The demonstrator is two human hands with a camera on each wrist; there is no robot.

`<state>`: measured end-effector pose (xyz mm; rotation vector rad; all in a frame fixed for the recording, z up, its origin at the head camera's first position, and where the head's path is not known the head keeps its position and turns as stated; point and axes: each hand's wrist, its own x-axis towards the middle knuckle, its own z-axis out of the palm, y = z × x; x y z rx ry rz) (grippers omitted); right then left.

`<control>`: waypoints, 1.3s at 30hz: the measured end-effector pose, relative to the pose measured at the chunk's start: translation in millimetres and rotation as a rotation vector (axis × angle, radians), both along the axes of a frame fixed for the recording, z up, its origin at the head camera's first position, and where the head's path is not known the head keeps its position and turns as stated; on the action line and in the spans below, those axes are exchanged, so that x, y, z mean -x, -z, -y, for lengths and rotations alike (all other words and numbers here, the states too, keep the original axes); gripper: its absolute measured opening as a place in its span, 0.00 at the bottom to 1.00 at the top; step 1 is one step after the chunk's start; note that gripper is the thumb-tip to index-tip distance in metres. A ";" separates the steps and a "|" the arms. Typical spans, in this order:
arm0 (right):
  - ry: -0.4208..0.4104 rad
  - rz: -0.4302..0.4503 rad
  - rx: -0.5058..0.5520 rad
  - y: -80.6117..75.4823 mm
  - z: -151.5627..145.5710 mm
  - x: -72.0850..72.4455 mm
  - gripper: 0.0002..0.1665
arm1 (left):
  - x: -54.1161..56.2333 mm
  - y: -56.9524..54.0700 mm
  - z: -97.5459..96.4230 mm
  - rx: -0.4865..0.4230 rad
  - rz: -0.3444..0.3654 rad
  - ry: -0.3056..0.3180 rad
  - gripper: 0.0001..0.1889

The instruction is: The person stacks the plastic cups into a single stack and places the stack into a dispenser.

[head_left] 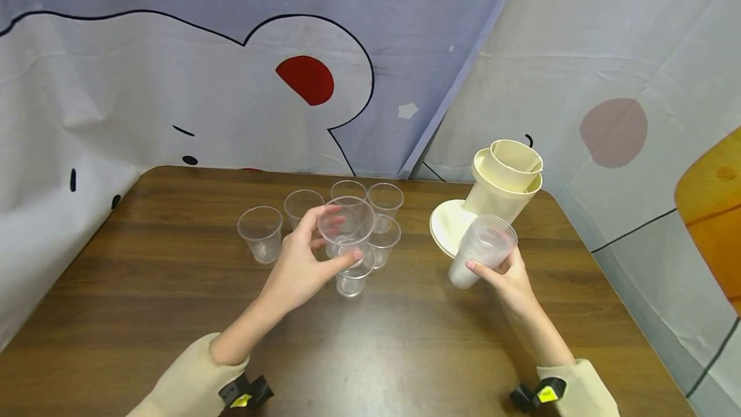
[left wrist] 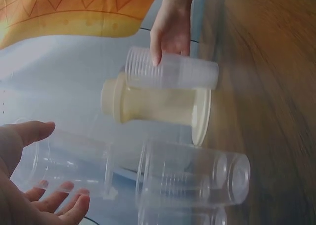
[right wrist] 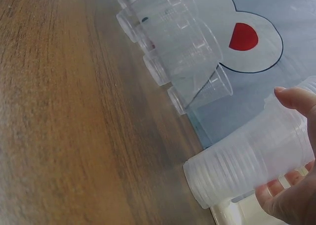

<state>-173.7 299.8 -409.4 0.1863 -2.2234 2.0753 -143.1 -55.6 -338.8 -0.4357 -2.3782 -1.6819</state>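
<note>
"So, what are your hands doing?"

"My left hand point(head_left: 301, 270) grips a cup point(head_left: 354, 224) between thumb and fingers, while my right hand point(head_left: 511, 280) clasps a stack point(head_left: 483, 251)."

"Where's that cup, against the others?"

"Upright, mouth up, above the standing cups point(head_left: 384, 237); from my left wrist I see a gap beneath it. My left hand is the nearer one to them. The stack is well apart on the right, its long axis close to upright too."

"And what's in what?"

"The stack is cups nested one in another. I make out nothing inside the standing cups, though my left hand hides some. On the far side of the stack, a cream tube point(head_left: 499, 200) has a narrower sleeve point(head_left: 515, 158) in its mouth."
</note>
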 end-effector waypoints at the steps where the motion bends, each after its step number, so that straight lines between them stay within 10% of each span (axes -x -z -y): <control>1: -0.001 -0.004 0.005 0.3 0.1 -0.2 0.43 | -0.3 -0.3 -2.0 0.000 -0.002 0.005 0.36; 39: 0.010 -0.007 0.004 1.5 1.2 -0.1 0.42 | 8.3 -3.6 -66.9 -0.112 -0.010 0.107 0.34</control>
